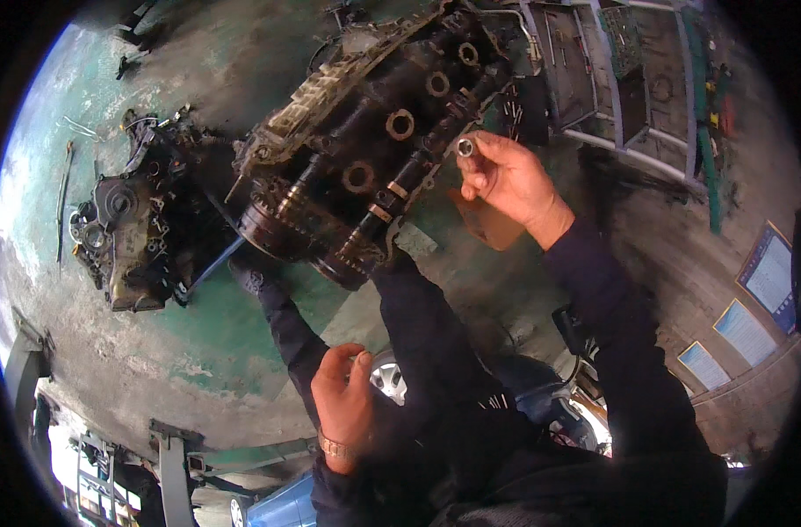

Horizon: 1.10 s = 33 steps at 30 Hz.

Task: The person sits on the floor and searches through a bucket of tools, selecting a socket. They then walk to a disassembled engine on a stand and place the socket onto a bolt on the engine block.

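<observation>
A large dark engine cylinder head [330, 145] stands before me, with camshafts, several round ring-rimmed openings and timing gears [273, 228] at its near end. Over its right side, my right hand [515, 180] is closed on a small silver socket [465, 147], whose round open end shows. Lower down, in front of my body, my left hand [343, 395] has its fingers curled in with the thumb against them. Whether anything sits between those fingers is hidden. A watch with a metal band [335, 448] circles that wrist. Neither hand touches the engine.
On the floor at left lies a second greasy engine part, a cover-like casing [124, 237]. A blue bar [216, 263] slants beside the engine stand. At upper right stands a grey metal rack [624, 145]. Framed notices [743, 334] line the right side; a blue car [282, 505] is below.
</observation>
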Available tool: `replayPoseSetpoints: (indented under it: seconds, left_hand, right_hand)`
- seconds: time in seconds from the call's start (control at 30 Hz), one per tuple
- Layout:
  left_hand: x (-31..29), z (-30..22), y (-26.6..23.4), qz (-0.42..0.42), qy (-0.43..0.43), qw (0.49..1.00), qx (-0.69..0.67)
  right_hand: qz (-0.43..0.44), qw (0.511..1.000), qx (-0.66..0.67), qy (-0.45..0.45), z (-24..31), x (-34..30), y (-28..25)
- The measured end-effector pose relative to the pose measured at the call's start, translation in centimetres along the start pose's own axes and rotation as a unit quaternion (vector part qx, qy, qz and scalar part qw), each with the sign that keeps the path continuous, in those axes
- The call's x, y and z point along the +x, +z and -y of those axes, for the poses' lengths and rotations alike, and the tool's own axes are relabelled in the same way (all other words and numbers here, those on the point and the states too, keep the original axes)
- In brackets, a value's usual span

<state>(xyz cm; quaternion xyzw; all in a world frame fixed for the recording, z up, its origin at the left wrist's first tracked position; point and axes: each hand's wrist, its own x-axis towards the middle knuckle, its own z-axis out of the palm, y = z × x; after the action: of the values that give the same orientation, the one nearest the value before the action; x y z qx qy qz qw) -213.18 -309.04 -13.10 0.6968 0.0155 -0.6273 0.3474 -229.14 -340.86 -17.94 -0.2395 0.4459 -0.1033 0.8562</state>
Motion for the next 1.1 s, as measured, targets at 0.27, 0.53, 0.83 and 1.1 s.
replayPoseSetpoints:
  seconds: [0.27, 0.53, 0.83, 1.1]
  left_hand:
    - [0.1, -0.1, 0.2, 0.002, -0.002, 1.000, -0.013]
    - [0.0, 0.0, 0.5, -0.005, 0.003, 1.000, 0.004]
    - [-0.3, -0.4, 0.5, 0.000, -0.018, 1.000, -0.018]
    - [-0.3, -0.4, 0.6, -0.004, -0.012, 0.998, -0.056]
  right_hand:
    - [0.058, 0.994, 0.076, 0.058, -0.7, -1.0, -0.4]
    - [-0.131, 0.973, -0.184, -0.044, -0.4, 0.0, 0.5]
    - [-0.171, 0.682, -0.648, -0.293, -1.3, 2.5, 1.3]
    - [-0.088, 0.578, -0.732, -0.350, -1.4, 2.9, 1.0]
